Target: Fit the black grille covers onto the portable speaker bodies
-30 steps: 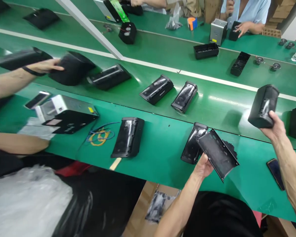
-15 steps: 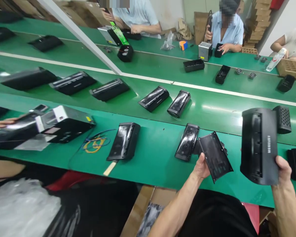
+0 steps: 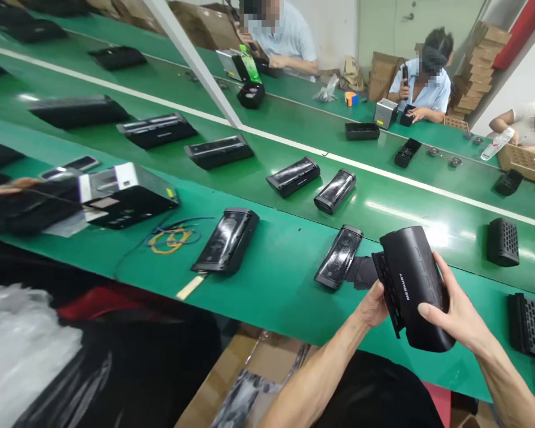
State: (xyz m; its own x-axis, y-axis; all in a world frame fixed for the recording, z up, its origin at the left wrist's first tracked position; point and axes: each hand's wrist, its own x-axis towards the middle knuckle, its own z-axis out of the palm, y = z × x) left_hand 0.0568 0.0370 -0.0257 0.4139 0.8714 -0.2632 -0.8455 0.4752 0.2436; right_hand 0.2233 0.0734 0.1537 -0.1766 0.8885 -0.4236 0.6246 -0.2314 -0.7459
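Note:
My right hand is wrapped around a black speaker housing marked MERKURY, held tilted above the bench with the thumb across its lettered face. My left hand pinches the edge of a thin black panel, seen nearly edge-on along the housing's left side. Whether the panel touches the housing all along is hidden. Left of my hands, a black speaker with a shiny perforated front lies on the green bench. Beside it are dark flat pads, partly behind my left hand.
Another speaker rests on a wooden strip, near coiled wires and a metal-topped box. Several speakers line the green belt. Perforated pieces stand at right. Co-workers sit across the line.
My right hand has brought the housing left and turned it, so it now meets or nearly meets the panel in my left hand. The view has shifted slightly.

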